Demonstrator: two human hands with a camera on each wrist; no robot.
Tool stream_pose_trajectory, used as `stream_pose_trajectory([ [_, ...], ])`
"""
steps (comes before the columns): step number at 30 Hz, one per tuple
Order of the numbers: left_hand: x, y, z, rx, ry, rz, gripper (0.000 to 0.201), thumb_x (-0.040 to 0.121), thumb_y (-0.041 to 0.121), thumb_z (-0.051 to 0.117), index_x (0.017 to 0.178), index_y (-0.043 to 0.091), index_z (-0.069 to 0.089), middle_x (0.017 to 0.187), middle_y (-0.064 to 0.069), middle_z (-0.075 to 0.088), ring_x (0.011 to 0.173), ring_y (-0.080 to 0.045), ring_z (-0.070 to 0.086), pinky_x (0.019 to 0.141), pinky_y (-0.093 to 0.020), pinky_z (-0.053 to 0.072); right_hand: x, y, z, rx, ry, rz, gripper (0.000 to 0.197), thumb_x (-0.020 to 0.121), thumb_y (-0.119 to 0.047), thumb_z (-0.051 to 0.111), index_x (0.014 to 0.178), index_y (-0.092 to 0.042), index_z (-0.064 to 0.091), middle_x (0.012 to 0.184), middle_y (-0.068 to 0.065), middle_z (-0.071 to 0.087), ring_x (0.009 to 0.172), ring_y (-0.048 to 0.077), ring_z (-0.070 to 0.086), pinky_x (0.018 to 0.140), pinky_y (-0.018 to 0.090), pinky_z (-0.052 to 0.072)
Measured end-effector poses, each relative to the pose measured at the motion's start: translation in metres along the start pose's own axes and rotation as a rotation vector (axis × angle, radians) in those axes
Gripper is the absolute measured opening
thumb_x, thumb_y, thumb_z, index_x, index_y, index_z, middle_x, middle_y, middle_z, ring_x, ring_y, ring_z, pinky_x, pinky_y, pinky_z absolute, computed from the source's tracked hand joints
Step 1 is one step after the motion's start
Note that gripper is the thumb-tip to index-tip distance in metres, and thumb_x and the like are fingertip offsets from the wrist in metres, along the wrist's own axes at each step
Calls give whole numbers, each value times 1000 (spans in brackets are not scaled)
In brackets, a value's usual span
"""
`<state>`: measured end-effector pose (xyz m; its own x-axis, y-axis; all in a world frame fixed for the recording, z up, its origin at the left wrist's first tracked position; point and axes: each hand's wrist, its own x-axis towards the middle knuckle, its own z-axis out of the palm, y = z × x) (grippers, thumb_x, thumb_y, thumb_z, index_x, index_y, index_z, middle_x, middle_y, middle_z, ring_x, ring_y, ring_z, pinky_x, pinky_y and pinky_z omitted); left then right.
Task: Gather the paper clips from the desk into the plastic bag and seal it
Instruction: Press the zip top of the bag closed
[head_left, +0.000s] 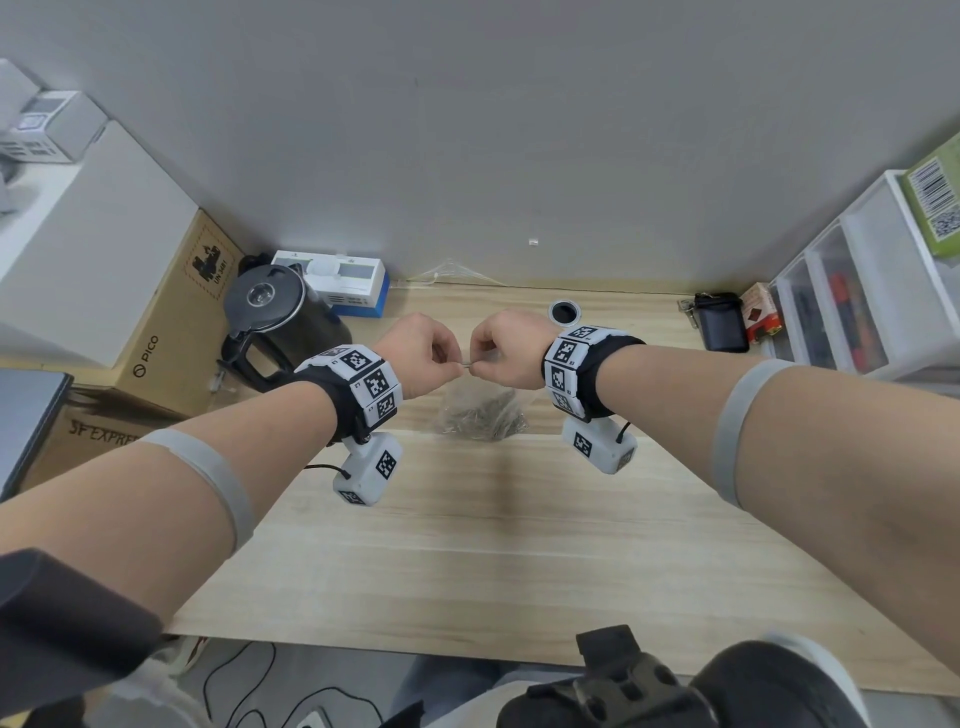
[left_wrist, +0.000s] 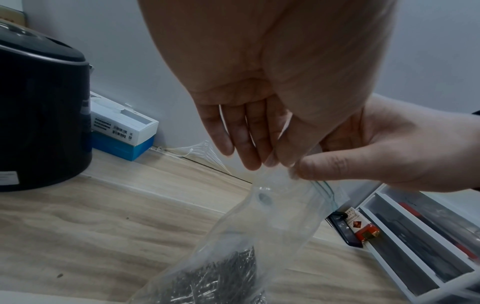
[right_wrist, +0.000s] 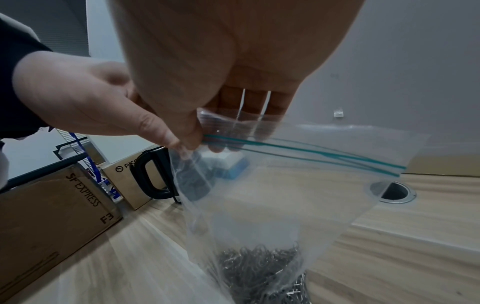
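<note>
Above the middle of the desk (head_left: 467, 545) hangs the plastic bag (right_wrist: 272, 205), held up by its top edge so that the paper clips (right_wrist: 259, 273) have slid down into a dark heap at its bottom, which rests on or just over the wood. No loose clips show on the desk in any view, so the gathering looks finished and what remains is the seal. The green zip strip (right_wrist: 311, 152) runs across the mouth, and in the right wrist view its two lines stand a little apart toward the far corner, so I judge that end not yet pressed shut. The left hand (head_left: 415, 353) and the right hand (head_left: 506, 351) meet at one end of the strip, each with thumb and fingers curled in a pinch on the top edge, nearly touching one another. Holding the bag high keeps the weight of the clips well away from the mouth and pulls the plastic taut, which should make the strip easier to press closed along its length. Around this, a black kettle (head_left: 270, 322) stands to the left by a white and blue box (head_left: 343, 283), with cardboard cartons (head_left: 171, 332) beyond it; a round cable hole (head_left: 565, 313) sits just behind the right wrist, and clear drawers (head_left: 841, 301) line the right edge.
</note>
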<state>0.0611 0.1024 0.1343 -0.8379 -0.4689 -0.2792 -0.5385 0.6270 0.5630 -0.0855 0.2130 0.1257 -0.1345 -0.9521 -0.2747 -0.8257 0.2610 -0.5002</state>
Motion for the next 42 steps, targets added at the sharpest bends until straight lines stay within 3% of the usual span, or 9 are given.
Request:
stream_pose_trajectory([
  [5,0,-2,1,-16,10,1,7,81,13,72,77,10,75,74,-4,71,66,-13,61,64,-21,51,0,-1,-1,-5,-13,-5,12,87,-27,61,89,-22,72,91,-7,72,87,18,65,76,35,55],
  [13,1,-6,7,-75,21,7,5,78,15,75,81,12,72,73,-3,67,63,-13,56,68,-30,52,4,-3,4,-65,4,-18,13,88,-27,60,90,-19,70,86,-2,69,82,23,62,69,32,50],
  [20,2,-3,7,4,-10,43,5,81,16,72,79,14,75,78,-3,71,79,-24,65,80,-41,56,-2,2,3,-31,-21,-8,16,86,-30,59,93,-22,71,91,-7,70,85,17,62,73,31,52],
  [25,2,-1,8,3,-15,50,6,79,13,70,73,15,73,73,1,68,73,-23,63,74,-36,55,-4,5,3,-51,-4,-12,14,86,-27,60,89,-22,72,89,-6,70,85,19,62,72,31,51],
  [29,2,2,11,-11,18,23,3,77,13,71,77,15,73,72,3,65,67,-14,54,67,-25,45,-1,1,5,-93,21,-25,14,87,-25,58,91,-20,71,85,-5,67,81,20,57,67,29,41],
  [35,1,1,10,37,6,49,3,82,19,74,82,17,76,78,4,67,79,-17,61,75,-28,48,-4,2,6,-67,9,-26,18,87,-30,58,94,-20,72,92,-3,70,86,21,61,71,31,49],
  [42,1,-3,8,34,7,48,6,82,19,71,77,20,73,79,5,69,73,-7,57,69,-23,42,-8,11,1,-77,-1,-15,12,86,-28,59,89,-24,70,90,-7,69,86,19,62,72,30,49],
])
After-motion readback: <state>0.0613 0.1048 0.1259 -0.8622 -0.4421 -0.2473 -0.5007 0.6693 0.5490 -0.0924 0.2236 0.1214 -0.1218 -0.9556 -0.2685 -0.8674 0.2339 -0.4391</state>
